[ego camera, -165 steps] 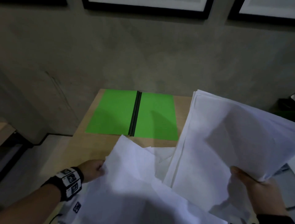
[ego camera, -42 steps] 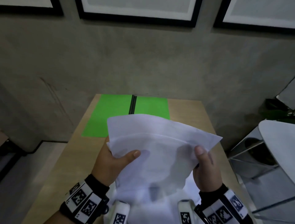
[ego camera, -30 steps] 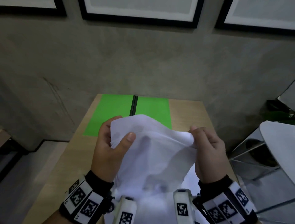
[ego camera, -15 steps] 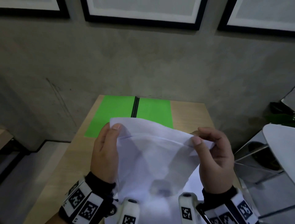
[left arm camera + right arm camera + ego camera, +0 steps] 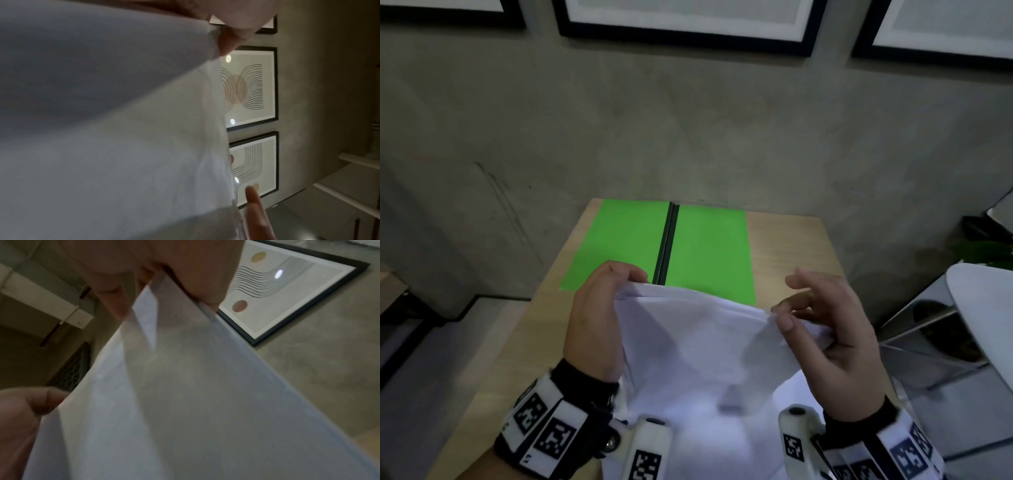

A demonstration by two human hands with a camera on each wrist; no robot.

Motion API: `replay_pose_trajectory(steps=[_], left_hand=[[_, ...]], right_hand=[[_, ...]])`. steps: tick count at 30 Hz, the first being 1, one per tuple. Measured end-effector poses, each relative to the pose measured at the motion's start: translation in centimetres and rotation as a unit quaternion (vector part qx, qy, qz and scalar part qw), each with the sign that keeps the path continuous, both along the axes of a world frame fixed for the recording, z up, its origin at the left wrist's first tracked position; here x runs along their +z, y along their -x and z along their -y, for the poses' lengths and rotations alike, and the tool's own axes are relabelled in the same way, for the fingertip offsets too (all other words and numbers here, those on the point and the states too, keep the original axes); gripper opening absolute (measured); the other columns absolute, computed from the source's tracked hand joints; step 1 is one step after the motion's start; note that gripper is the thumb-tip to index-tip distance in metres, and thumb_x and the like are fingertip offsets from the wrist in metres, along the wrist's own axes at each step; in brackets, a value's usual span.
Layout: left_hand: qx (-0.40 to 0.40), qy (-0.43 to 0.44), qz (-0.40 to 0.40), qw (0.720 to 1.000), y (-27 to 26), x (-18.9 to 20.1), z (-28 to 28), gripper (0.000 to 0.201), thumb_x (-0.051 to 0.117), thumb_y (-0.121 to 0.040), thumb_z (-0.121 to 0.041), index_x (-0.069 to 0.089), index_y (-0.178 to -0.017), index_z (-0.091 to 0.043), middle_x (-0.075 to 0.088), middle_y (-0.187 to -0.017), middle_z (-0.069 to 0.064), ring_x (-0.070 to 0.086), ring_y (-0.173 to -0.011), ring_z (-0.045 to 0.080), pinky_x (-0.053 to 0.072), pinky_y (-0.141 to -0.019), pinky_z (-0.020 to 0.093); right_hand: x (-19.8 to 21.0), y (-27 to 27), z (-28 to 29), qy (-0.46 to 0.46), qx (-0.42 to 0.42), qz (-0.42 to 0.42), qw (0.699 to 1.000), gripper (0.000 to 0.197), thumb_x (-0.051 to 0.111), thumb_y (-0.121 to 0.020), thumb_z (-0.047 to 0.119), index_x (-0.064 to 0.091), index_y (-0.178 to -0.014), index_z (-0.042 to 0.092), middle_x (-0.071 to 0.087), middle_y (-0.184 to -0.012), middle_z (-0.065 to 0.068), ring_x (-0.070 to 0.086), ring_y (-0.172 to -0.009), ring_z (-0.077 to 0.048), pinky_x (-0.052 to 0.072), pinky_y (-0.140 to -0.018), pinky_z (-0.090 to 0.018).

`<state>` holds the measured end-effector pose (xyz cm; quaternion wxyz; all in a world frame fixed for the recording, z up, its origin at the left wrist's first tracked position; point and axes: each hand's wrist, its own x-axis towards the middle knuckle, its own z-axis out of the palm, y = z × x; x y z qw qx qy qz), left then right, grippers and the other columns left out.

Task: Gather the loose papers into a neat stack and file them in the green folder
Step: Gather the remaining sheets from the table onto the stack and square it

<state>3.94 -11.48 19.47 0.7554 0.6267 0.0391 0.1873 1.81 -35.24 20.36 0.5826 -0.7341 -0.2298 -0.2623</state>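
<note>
Both hands (image 5: 594,318) (image 5: 835,342) on seemingly blank papers (image 5: 698,342) before green folder (image 5: 626,240)

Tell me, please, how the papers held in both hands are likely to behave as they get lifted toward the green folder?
Probably floppy: the papers sag and crease between the left hand and right hand. Likely to slide apart, since the sheet edges look fanned and uneven near the right thumb in the right wrist view. Probably light, as fingertip pinches seem enough to hold them above the table.

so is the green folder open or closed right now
Open: the green folder lies flat on the table, both halves spread either side of its dark spine.
</note>
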Motion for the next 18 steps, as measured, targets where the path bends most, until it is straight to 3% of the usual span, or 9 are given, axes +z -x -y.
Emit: replay_pose_trajectory(steps=[2,4,6,8,9,11,13,15,18], left_hand=[[-0.005,0.021,0.000,1.000,-0.2,-1.3,-0.2,0.033,0.046,-0.076,-0.046,0.065,-0.072,-0.019,0.060,-0.075,0.010,0.054,-0.077,0.026,0.041,-0.075,0.046],[-0.037,0.006,0.004,0.999,-0.5,-2.6,-0.1,0.037,0.057,-0.073,-0.059,0.067,-0.081,-0.025,0.066,-0.078,0.003,0.059,-0.080,0.025,0.046,-0.080,0.046],[-0.115,0.046,-0.005,0.992,-0.7,-4.6,-0.3,0.057,0.081,-0.049,-0.056,0.065,-0.093,-0.023,0.068,-0.073,-0.003,0.061,-0.073,0.016,0.051,-0.073,0.030],[-0.163,0.044,-0.018,0.986,-0.6,-6.2,-0.1,0.072,0.088,-0.035,-0.040,0.061,-0.098,-0.018,0.067,-0.070,-0.005,0.061,-0.068,0.007,0.051,-0.066,0.018],[-0.161,0.016,-0.023,0.987,-0.4,-6.7,0.0,0.067,0.088,-0.036,-0.041,0.064,-0.095,-0.021,0.066,-0.070,-0.006,0.060,-0.067,0.005,0.050,-0.065,0.016],[-0.122,-0.055,-0.028,0.991,0.5,-6.4,0.6,0.050,0.086,-0.039,-0.047,0.069,-0.077,-0.020,0.066,-0.068,-0.007,0.058,-0.062,0.001,0.047,-0.060,0.015],[-0.056,-0.130,-0.016,0.990,0.9,-5.0,1.3,0.036,0.076,-0.053,-0.042,0.065,-0.065,-0.011,0.065,-0.064,-0.007,0.056,-0.057,-0.002,0.045,-0.056,0.015],[-0.019,-0.165,0.008,0.986,1.0,-2.8,2.0,0.029,0.070,-0.065,-0.037,0.057,-0.060,-0.012,0.061,-0.059,-0.006,0.052,-0.053,-0.001,0.043,-0.054,0.015],[0.016,-0.196,0.062,0.979,1.5,0.3,2.6,0.032,0.065,-0.074,-0.037,0.056,-0.062,-0.008,0.055,-0.060,0.006,0.048,-0.057,0.004,0.043,-0.057,0.017]], right_hand=[[-1.0,-0.1,0.1,-0.101,0.040,-0.054,0.993,0.066,0.077,-0.070,0.028,0.046,-0.129,0.029,0.060,-0.110,-0.005,0.065,-0.078,-0.020,0.054,-0.074,-0.027],[-3.0,-0.4,0.3,-0.147,0.047,-0.125,0.980,0.080,0.081,-0.059,0.023,0.043,-0.130,0.026,0.065,-0.102,0.004,0.065,-0.078,-0.012,0.053,-0.075,-0.021],[-5.7,-0.6,0.9,-0.101,0.028,-0.200,0.974,0.073,0.087,-0.057,0.018,0.055,-0.119,0.037,0.070,-0.093,0.014,0.065,-0.081,-0.004,0.051,-0.075,-0.016],[-7.9,-0.7,1.1,0.033,0.013,-0.250,0.968,0.061,0.085,-0.063,0.005,0.066,-0.095,0.053,0.071,-0.088,0.027,0.066,-0.082,0.006,0.048,-0.073,-0.011],[-8.6,-0.7,1.1,0.075,0.012,-0.279,0.957,0.059,0.082,-0.068,0.002,0.068,-0.085,0.057,0.069,-0.087,0.032,0.065,-0.083,0.010,0.048,-0.074,-0.009],[-8.2,-0.4,0.8,0.066,0.012,-0.320,0.945,0.054,0.076,-0.076,0.003,0.070,-0.076,0.057,0.068,-0.083,0.035,0.063,-0.081,0.014,0.047,-0.074,-0.006],[-7.0,-0.6,0.8,0.049,-0.030,-0.255,0.965,0.038,0.075,-0.077,0.005,0.072,-0.077,0.042,0.071,-0.080,0.024,0.064,-0.076,0.008,0.046,-0.070,-0.007],[-5.1,-0.7,0.5,0.043,-0.067,-0.192,0.978,0.019,0.076,-0.076,0.014,0.069,-0.075,0.032,0.070,-0.076,0.015,0.064,-0.070,0.004,0.045,-0.066,-0.011],[-2.1,-0.1,0.1,0.012,-0.084,-0.140,0.987,0.028,0.076,-0.075,0.016,0.067,-0.070,0.043,0.068,-0.071,0.019,0.060,-0.066,0.011,0.044,-0.063,-0.007]])
